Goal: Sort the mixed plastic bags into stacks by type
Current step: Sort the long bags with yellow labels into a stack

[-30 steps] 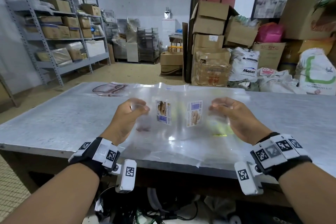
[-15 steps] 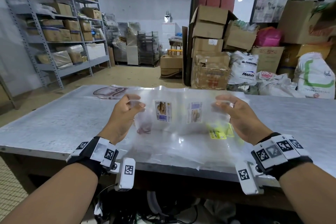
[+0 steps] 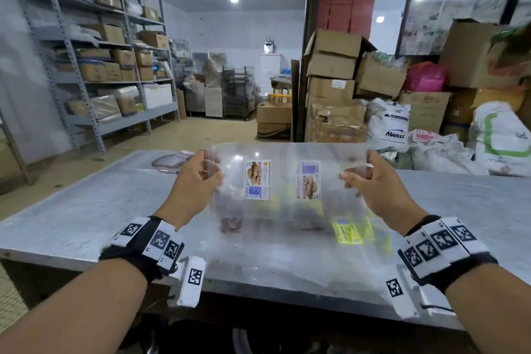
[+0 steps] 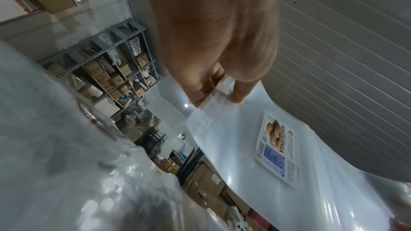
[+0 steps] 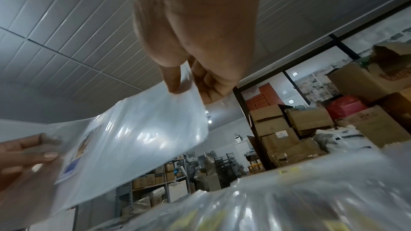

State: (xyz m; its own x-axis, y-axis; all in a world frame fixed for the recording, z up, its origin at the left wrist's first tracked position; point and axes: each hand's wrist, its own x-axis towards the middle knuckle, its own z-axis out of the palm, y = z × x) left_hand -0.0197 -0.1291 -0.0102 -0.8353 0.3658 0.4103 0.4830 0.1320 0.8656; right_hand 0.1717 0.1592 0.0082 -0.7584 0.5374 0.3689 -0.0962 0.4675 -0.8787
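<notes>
Above a metal table [image 3: 71, 210], the left hand [image 3: 195, 181] and right hand [image 3: 373, 184] each pinched a top corner of one clear labelled plastic bag [image 3: 284, 181], held upright between them.

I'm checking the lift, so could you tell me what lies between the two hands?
In the head view, the clear bag spans from left hand to right hand, showing two biscuit labels.

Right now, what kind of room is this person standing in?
Most likely a storeroom or small warehouse. Grey metal shelving along the left wall holds boxes, brown cardboard cartons are stacked beyond the grey metal table, and big white printed sacks are piled on the floor to the right.
</notes>
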